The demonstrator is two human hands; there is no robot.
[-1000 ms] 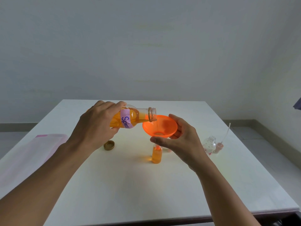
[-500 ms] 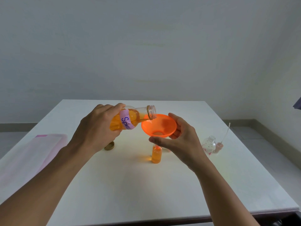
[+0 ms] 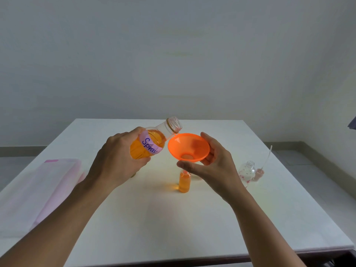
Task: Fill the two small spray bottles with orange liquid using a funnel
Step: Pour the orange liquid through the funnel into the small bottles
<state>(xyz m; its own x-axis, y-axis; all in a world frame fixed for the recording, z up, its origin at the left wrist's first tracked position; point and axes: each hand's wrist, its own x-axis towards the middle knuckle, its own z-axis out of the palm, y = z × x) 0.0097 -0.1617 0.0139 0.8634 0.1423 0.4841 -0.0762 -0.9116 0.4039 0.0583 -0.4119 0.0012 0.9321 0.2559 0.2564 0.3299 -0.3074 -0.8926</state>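
Note:
My left hand (image 3: pixel 117 160) grips a clear supply bottle (image 3: pixel 154 141) of orange liquid with a pink "Spray" label, mouth tilted up and just left of the funnel's rim. My right hand (image 3: pixel 213 166) holds the orange funnel (image 3: pixel 188 147), whose spout sits in a small spray bottle (image 3: pixel 184 181) filled with orange liquid at the table's middle. A second small spray bottle (image 3: pixel 247 173), clear and empty, stands to the right with its pink spray cap and dip tube (image 3: pixel 260 173) beside it.
The white table (image 3: pixel 173 218) carries a pink folded cloth (image 3: pixel 38 189) at its left edge. A gold bottle cap lies mostly hidden behind my left hand. Grey floor runs along the table's right side.
My left hand has tipped the supply bottle back from nearly level to mouth-up, and no liquid runs into the funnel now. The funnel and small bottle stayed put.

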